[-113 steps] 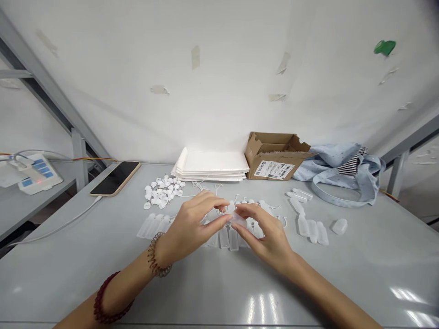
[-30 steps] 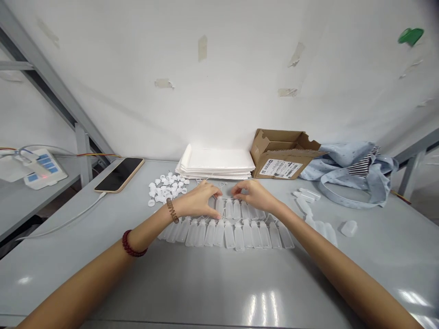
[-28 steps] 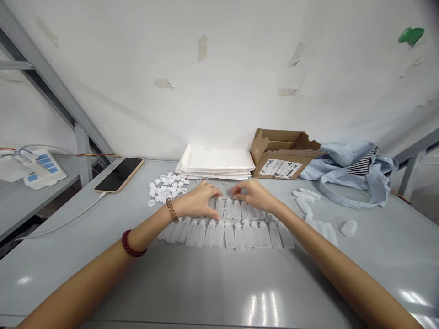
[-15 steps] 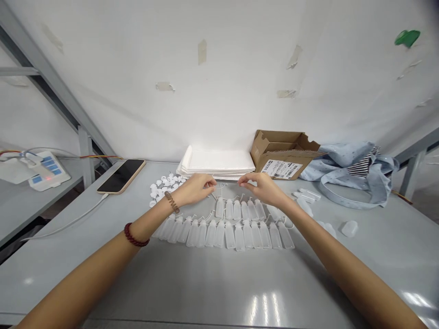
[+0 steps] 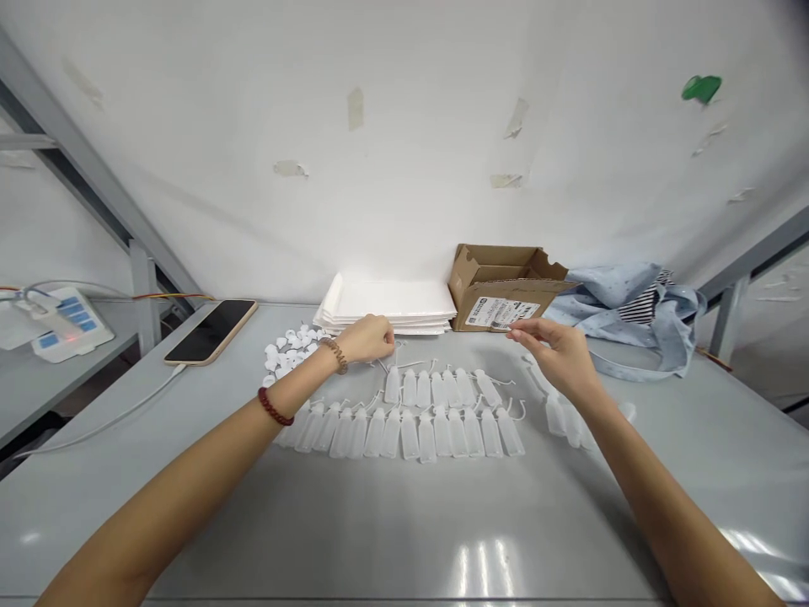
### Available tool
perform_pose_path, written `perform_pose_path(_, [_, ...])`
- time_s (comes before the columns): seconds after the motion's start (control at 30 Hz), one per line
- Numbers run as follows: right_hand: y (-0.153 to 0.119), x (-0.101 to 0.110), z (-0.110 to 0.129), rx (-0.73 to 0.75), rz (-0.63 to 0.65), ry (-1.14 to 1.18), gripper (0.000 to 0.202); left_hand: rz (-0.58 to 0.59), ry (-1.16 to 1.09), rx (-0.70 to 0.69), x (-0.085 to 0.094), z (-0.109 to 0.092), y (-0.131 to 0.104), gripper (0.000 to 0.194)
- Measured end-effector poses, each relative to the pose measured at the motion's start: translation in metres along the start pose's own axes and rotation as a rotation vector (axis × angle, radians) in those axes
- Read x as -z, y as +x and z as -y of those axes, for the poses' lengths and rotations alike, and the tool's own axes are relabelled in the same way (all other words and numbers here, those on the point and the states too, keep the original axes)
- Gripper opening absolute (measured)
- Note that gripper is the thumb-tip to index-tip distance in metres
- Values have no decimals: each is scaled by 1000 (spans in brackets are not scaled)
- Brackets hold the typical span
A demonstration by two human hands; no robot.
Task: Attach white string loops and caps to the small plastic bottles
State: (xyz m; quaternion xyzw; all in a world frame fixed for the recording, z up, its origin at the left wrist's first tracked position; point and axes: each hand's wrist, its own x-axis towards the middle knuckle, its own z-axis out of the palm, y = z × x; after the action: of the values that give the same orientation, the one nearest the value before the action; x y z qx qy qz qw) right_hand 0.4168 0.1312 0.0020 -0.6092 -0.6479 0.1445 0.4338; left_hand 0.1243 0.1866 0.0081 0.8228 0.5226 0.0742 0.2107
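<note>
Left hand (image 5: 370, 339) near bottles (image 5: 409, 389); right hand (image 5: 564, 361) partly hides cardboard box (image 5: 499, 291).

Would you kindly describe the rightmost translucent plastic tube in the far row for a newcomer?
On the grey table, find the stack of flat white sheets. Nearer the camera lies a short row of translucent plastic tubes. The rightmost tube leans most, its base angled right.

Seven small clear bottles (image 5: 437, 389) in upper row; over dozen in lower row. One phone (image 5: 211, 331), one carton (image 5: 506, 295), two wristbands (image 5: 275, 408). White caps (image 5: 284, 354) too heaped to count.
</note>
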Motion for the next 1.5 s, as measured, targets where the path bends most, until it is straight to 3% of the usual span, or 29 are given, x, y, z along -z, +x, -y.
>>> perform_pose_path(0.07, [0, -10, 4, 61, 63, -13, 19, 20, -30, -9, 4, -3, -14, 17])
perform_pose_path(0.2, [10, -51, 32, 259, 336, -28, 17, 35, -50, 46, 2, -11, -39, 25])
perform_pose_path(0.4, [37, -109, 61, 342, 700, -49, 15, 31, -49, 156, -21, -18, -41, 42])
perform_pose_path(0.53, [42, -119, 62, 315, 819, -79, 10, -7, -89, 204, -24, -18, -37, 40])
perform_pose_path(0.67, [40, -119, 60, 287, 883, -86, 10, -71, -164, 230, -8, -17, -40, 42])
perform_pose_path(0.83, [38, -120, 57, 285, 925, -89, 15, -132, -296, 221, 8, -8, -58, 34])
perform_pose_path(0.97, [38, -120, 57, 302, 945, -117, 16, -221, -477, 274, 1, 3, -70, 34])
perform_pose_path(1.13, [38, -108, 64, 354, 875, -174, 17, -294, -575, 204, -2, 8, -76, 33])
perform_pose_path(1.2, [34, -100, 66, 384, 820, -184, 20, -270, -619, 196, -1, 6, -79, 31])
perform_pose_path(1.37, [5, -82, 70, 465, 689, -161, 25, -60, -816, 150, -6, -8, -88, 29])
perform_pose_path(1.5, [-19, -74, 76, 574, 559, -75, 23, -76, -852, 105, -15, -19, -91, 28])
